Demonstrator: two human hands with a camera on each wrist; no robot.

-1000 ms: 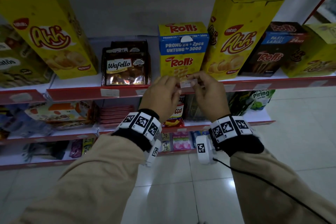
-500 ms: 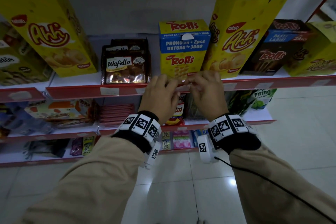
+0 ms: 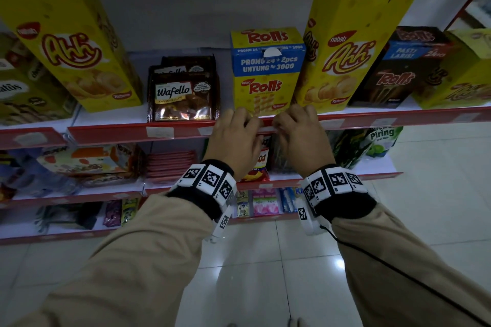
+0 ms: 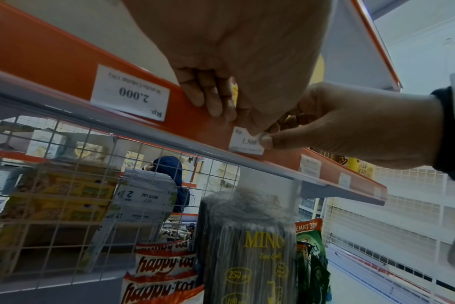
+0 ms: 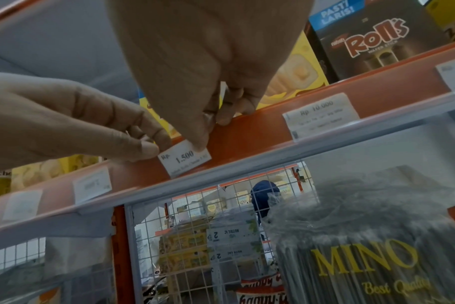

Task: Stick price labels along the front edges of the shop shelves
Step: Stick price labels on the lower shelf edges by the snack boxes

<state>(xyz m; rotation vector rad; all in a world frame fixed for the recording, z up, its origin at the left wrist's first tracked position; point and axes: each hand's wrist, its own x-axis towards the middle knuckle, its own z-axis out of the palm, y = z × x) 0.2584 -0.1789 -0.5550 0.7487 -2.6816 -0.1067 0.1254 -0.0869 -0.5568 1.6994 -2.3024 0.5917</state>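
My left hand: fingers curled over the top of the red shelf edge, thumb tip pressing the left end of the price label.
My right hand: fingers hooked over the same edge, thumb pinning the label's right end.
Price label: white slip reading "Rp. 1.500", flat against the front strip, between my two thumbs, directly below the yellow Rolls box.
Neighbouring labels: a "Rp. 2.000" label to my left and a "Rp. 10.000" label to my right on the same strip.
Shelf below: a black MINO pack and Happy Tos bags.
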